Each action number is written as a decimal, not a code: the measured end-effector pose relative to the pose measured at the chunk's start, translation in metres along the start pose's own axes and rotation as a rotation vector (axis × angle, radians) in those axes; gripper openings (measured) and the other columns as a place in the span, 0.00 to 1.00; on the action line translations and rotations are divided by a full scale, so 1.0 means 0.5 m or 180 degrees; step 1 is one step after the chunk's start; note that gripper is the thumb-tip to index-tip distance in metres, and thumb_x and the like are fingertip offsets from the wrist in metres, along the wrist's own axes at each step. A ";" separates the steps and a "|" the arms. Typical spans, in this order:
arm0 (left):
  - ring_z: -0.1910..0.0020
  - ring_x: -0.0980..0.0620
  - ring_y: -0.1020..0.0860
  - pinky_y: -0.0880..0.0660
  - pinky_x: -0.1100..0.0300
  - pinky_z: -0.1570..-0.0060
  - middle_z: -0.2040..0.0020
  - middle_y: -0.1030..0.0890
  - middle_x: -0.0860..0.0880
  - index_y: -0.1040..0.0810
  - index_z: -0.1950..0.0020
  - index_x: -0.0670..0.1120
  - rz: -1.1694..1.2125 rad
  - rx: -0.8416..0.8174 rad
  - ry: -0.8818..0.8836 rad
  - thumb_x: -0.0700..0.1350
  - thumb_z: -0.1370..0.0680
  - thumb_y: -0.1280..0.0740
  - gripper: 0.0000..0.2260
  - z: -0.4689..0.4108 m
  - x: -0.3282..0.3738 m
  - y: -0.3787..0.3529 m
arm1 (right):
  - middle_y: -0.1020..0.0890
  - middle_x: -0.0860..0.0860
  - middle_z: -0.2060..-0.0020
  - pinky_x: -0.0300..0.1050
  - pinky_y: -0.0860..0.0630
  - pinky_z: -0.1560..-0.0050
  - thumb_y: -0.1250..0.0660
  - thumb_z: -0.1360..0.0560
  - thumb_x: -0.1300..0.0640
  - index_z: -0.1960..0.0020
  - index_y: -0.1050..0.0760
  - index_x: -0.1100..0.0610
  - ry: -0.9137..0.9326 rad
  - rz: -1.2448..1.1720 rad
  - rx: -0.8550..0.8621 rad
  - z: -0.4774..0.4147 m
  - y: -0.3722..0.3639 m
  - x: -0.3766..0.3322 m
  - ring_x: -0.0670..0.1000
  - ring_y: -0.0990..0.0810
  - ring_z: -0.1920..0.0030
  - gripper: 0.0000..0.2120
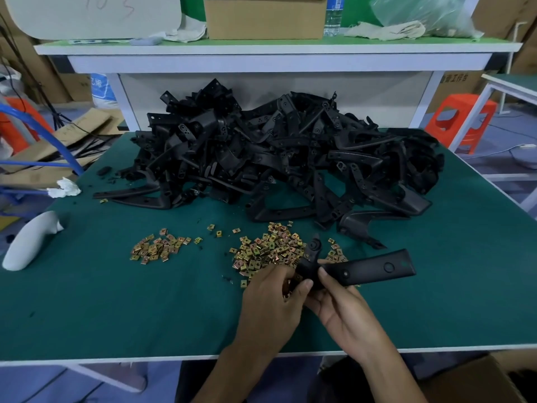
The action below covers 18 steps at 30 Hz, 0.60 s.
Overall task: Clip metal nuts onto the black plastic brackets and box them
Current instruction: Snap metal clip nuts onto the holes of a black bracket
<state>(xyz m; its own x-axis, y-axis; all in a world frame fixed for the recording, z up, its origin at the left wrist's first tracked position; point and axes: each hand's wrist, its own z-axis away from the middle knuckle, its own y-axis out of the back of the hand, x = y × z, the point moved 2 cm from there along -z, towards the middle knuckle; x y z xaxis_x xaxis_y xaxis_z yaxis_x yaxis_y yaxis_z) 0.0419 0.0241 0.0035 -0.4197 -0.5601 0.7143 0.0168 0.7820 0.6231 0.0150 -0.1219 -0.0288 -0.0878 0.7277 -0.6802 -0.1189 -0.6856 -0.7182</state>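
Observation:
Both hands hold one black plastic bracket (369, 269) above the green table (116, 301), near its front edge. My right hand (340, 306) grips the bracket from below, thumb on its top face. My left hand (273, 298) curls around the bracket's left end, thumb pressed on it; a brass-coloured metal nut seems tucked under its fingers. A large heap of metal nuts (267, 251) lies just behind the hands, a smaller heap (157, 247) further left. A big pile of black brackets (276, 152) fills the table's far half.
A cardboard box corner (476, 382) shows below the table at bottom right. A grey rounded object (29, 242) and crumpled white paper (65, 188) lie on the table's left edge. A white bench (276, 56) stands behind, with an orange stool (462, 117) to the right.

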 end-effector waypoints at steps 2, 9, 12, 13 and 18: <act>0.53 0.59 0.24 0.31 0.69 0.55 0.54 0.21 0.60 0.19 0.47 0.50 0.0103 -0.0134 0.0004 0.60 0.23 0.32 0.15 -0.006 -0.005 0.002 | 0.20 0.66 0.37 0.52 0.18 0.46 0.32 0.20 0.58 0.36 0.22 0.61 0.0014 -0.0081 0.0024 0.001 0.004 0.000 0.61 0.17 0.41 0.13; 0.50 0.54 0.27 0.30 0.62 0.48 0.53 0.21 0.54 0.18 0.44 0.50 -0.0730 -0.0123 -0.0245 0.50 0.16 0.39 0.11 -0.114 -0.088 0.046 | 0.18 0.63 0.39 0.48 0.17 0.53 0.33 0.21 0.57 0.31 0.25 0.61 0.0016 -0.0255 0.0243 -0.005 0.008 -0.004 0.57 0.15 0.47 0.19; 0.40 0.46 0.29 0.34 0.58 0.40 0.41 0.23 0.47 0.20 0.34 0.50 -0.1274 -0.0407 0.0143 0.52 0.17 0.38 0.15 -0.154 -0.126 0.034 | 0.18 0.63 0.40 0.48 0.17 0.53 0.33 0.22 0.57 0.36 0.20 0.59 -0.0020 -0.0258 0.0249 -0.005 0.006 -0.004 0.57 0.15 0.48 0.16; 0.39 0.46 0.30 0.33 0.57 0.40 0.40 0.23 0.47 0.20 0.34 0.51 -0.1354 -0.0509 0.0126 0.53 0.17 0.38 0.15 -0.162 -0.126 0.026 | 0.18 0.63 0.40 0.49 0.17 0.53 0.33 0.22 0.57 0.36 0.20 0.60 -0.0028 -0.0262 0.0267 -0.006 0.007 -0.003 0.57 0.15 0.48 0.16; 0.39 0.46 0.29 0.30 0.55 0.39 0.41 0.23 0.47 0.19 0.36 0.52 -0.1448 -0.0671 -0.0042 0.51 0.19 0.35 0.13 -0.193 -0.107 0.014 | 0.18 0.64 0.40 0.50 0.16 0.52 0.32 0.23 0.57 0.37 0.19 0.61 -0.0052 -0.0335 0.0332 -0.006 0.006 -0.003 0.58 0.15 0.48 0.16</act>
<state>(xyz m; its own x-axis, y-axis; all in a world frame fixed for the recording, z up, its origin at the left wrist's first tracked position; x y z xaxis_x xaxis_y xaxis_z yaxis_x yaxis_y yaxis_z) 0.1518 0.0331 0.0004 -0.4384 -0.8270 0.3519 0.0119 0.3862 0.9223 0.0179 -0.1248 -0.0304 -0.0854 0.7963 -0.5988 -0.2303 -0.6005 -0.7657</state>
